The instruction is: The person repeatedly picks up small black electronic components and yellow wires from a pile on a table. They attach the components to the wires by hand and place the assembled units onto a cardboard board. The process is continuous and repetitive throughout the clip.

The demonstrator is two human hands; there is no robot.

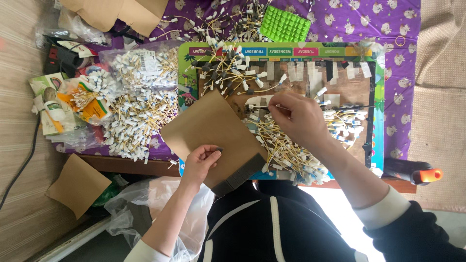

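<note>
Right hand (298, 116), frame centre, pinches one yellow wire (264, 106) over the board (340, 87). Left hand (201, 162), lower centre, fingers curled, grips the brown card (208, 126) by its near edge. Risk, as I judge it: your right wrist rests on the loose wire pile (286, 150); dragging it could sweep pieces off the table edge. The card could slip and scatter the wires beside it.

You wear a black top with thin white stripes down the chest. Your right sleeve (412, 228) is black over a white cuff; your left sleeve (141, 252) shows white at the edge.
</note>
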